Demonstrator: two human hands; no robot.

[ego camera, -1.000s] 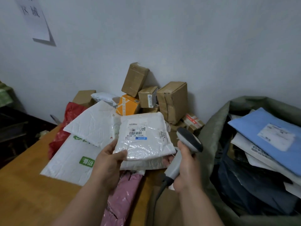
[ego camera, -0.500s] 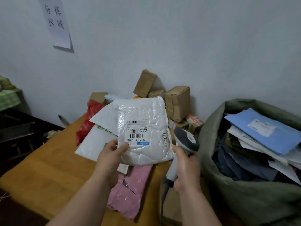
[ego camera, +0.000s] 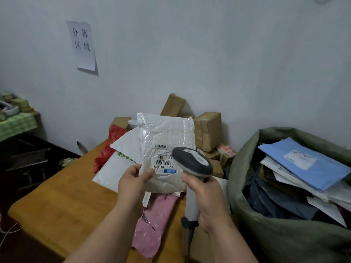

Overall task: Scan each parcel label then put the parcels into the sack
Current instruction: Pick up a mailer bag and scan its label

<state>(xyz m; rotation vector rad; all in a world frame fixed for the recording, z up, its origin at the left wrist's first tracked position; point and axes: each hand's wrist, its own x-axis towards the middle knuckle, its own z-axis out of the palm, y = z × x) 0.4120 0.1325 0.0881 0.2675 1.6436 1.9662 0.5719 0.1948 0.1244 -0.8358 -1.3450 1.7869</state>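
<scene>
A: Where is the parcel held?

B: It is gripped at its lower left corner by the left hand, thumb on the front, and is raised upright above the surface. The label is turned toward the head camera, presumably so that the barcode can be reached.

A: And the scanner?

B: Its handle is clasped by the right hand, fingers wrapped round it. The head is brought close in front of the label and partly covers it; whether a read has been made cannot be told.

A: Why is the sack placed there?

B: It is stood just beside the surface on the right, mouth open, so a scanned parcel can likely be dropped in with a short move. A blue mailer and other packets are already lodged in it.

A: What is left?

B: A pink bag, white mailers, a red bag and boxes are piled against the wall, seemingly awaiting scanning.
</scene>
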